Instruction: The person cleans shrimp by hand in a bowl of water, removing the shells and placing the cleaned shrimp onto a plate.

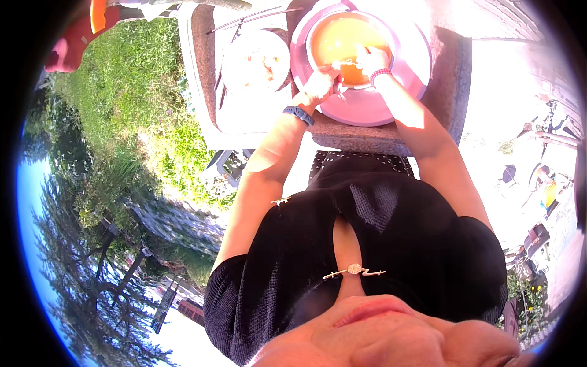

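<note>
My left hand [322, 83], wearing a dark blue wristband, is at the near-left rim of a metal-rimmed bowl [397, 34] of orange-yellow liquid [337, 40]. Over the liquid is my right hand [373, 59], with a red beaded bracelet at the wrist. Between the fingers of both hands stretches a small, pale, stringy piece [347, 63], too glared out to identify. A second pale scrap [341, 91] hangs below my left fingers. The bowl stands inside a wide pink basin [362, 110].
Left of the basin, a white plate [236, 69] carries several small orange and whitish bits. Thin dark sticks [257, 18] lie behind it. All this rests on a speckled stone table [357, 137] with a rounded edge. Grass [133, 69] borders the left side; a red and orange object [87, 36] shows at upper left.
</note>
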Demonstrator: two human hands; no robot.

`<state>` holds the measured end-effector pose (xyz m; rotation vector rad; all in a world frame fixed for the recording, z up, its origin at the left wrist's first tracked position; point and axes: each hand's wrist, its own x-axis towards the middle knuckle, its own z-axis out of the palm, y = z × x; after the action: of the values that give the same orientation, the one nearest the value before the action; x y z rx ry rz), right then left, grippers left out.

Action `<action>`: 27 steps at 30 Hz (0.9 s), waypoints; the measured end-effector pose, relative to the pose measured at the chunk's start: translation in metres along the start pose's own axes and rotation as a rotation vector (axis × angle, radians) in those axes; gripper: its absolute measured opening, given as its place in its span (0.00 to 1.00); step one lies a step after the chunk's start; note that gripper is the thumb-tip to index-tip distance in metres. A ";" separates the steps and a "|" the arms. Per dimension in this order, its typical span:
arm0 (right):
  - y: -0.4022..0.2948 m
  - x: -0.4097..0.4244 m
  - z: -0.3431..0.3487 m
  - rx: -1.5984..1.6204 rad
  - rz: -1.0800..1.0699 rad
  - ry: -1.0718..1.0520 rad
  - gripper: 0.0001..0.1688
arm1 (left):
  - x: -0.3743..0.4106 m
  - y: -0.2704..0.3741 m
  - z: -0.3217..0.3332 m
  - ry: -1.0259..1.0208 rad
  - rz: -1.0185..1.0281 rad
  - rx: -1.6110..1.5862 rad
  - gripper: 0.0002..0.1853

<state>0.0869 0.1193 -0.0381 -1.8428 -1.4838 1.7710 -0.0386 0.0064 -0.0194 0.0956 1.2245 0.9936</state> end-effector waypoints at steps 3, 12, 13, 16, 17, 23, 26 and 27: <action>0.022 0.024 0.006 -0.713 -0.401 0.050 0.16 | 0.020 0.015 -0.005 -0.051 -0.026 -0.145 0.10; 0.014 0.024 -0.003 -0.965 -0.276 -0.173 0.17 | 0.107 -0.018 0.011 0.388 0.231 1.884 0.18; 0.014 0.023 -0.004 -0.955 -0.285 -0.171 0.16 | 0.111 -0.019 0.008 0.193 0.238 1.818 0.17; 0.023 0.015 -0.014 -0.875 -0.664 0.065 0.17 | 0.097 -0.001 0.015 -0.023 0.139 1.609 0.15; 0.023 0.018 -0.017 -0.873 -0.799 0.162 0.16 | 0.094 0.004 0.015 -0.055 0.128 1.311 0.15; 0.036 0.007 -0.013 0.074 -0.552 -0.130 0.13 | 0.056 0.023 0.004 -0.111 0.126 0.428 0.06; 0.030 -0.009 -0.008 0.256 -0.519 -0.213 0.12 | 0.040 0.013 0.003 -0.146 0.204 0.219 0.06; 0.026 -0.015 -0.008 0.237 -0.507 -0.196 0.12 | 0.035 0.010 0.001 -0.167 0.220 0.150 0.06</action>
<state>0.1096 0.0995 -0.0447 -1.0832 -1.5495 1.8016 -0.0437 0.0369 -0.0389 0.4311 1.1492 1.0597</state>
